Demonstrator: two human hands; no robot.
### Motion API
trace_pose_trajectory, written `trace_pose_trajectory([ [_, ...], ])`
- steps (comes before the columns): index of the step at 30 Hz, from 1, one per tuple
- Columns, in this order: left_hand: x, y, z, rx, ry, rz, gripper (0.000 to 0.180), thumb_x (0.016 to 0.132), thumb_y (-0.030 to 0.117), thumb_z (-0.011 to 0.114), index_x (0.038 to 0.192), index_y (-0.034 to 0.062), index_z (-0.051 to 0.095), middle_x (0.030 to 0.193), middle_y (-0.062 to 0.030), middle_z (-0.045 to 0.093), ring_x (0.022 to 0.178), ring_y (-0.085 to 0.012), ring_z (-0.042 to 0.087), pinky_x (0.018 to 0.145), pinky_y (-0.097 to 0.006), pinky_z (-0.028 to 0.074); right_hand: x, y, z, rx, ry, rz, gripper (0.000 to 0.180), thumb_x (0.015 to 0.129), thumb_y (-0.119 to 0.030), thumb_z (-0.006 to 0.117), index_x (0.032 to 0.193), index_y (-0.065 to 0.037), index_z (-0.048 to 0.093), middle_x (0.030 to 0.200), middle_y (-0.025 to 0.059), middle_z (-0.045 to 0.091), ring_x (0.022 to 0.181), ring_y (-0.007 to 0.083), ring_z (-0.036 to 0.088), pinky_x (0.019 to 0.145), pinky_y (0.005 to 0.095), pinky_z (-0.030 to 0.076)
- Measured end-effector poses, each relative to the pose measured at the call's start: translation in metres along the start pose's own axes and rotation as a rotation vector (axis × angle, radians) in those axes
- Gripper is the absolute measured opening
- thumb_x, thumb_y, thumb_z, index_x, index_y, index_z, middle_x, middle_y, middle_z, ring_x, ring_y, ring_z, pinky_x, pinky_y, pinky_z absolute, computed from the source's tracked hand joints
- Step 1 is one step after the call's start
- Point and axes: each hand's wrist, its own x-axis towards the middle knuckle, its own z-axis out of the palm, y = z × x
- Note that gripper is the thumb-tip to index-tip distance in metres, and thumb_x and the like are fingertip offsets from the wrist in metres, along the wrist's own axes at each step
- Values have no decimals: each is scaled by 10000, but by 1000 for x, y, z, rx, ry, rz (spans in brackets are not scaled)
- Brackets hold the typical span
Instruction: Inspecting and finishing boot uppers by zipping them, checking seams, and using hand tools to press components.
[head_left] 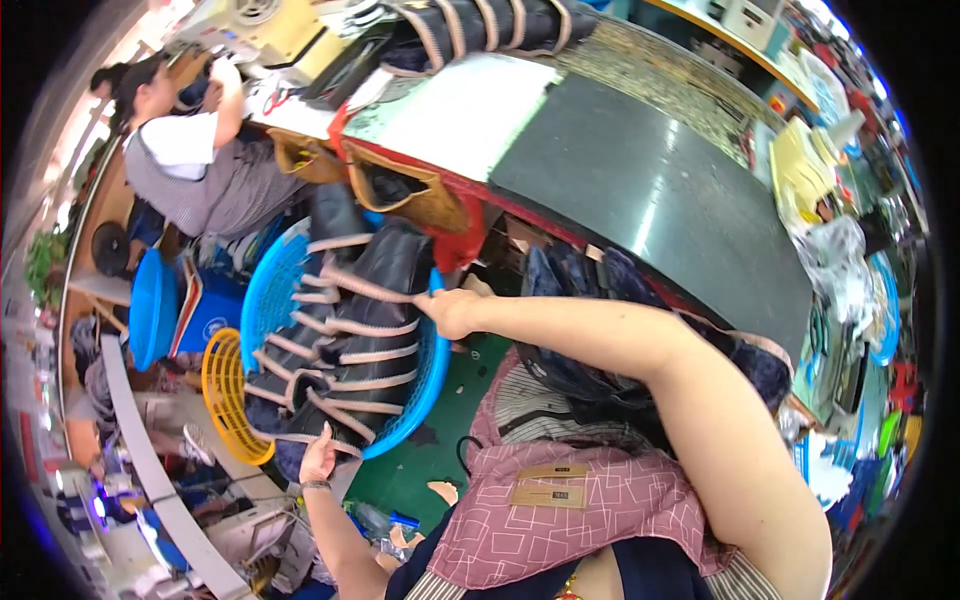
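- Filling 1 blue basket (433, 370): dark banded pieces (385, 262).
- Right hand (452, 312): pinching 1 band (370, 286).
- Left hand (318, 456), near: touching pieces; grip cannot be told.
- Yellow basket (217, 385), left: contents unclear.

Bright, mostly even indoor light fills a round fisheye view with black corners. The white stretch of tabletop (450, 115) is nearly washed out; a pale streak of glare crosses the glossy dark board (600, 170) beside it. The black pieces (395, 262) near the centre show a faint sheen and deep, murky folds. Shade dulls the green floor (400, 470). The middle is fairly sharp; toward the rim, lines bend, details smear and blue-violet fringes appear.
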Motion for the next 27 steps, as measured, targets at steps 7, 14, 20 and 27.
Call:
trace_pose_trajectory([
  [7,-67,63,64,1947,563,345,745,850,656,360,671,5,675,704,-221,640,735,-370,642,631,-480,482,-181,16,-114,-176,666,-457,310,806,-134,566,1112,-82,556,988,129,599,851,308,616,720,386,514],
  [14,-140,146,292,1055,-243,1099,189,851,41,565,1015,-37,616,980,-126,658,910,-175,610,835,-286,463,-416,100,-75,470,763,322,459,830,-245,640,1224,-44,520,1120,124,600,1005,188,591,821,328,500],
  [20,-162,115,520,1489,-1498,1796,631,609,63,672,1218,73,509,1291,-170,461,1201,-347,427,1003,-440,351,-460,93,15,181,575,433,642,711,-361,732,1220,-34,518,1238,162,530,1152,320,497,974,402,395],
  [27,-153,73,567,1890,-1981,1554,701,631,184,683,1290,90,462,1312,-209,433,1207,-374,403,1007,-456,330,-496,75,63,681,587,353,718,708,-514,686,1234,-49,536,1259,138,531,1210,304,460,1045,417,310],
])
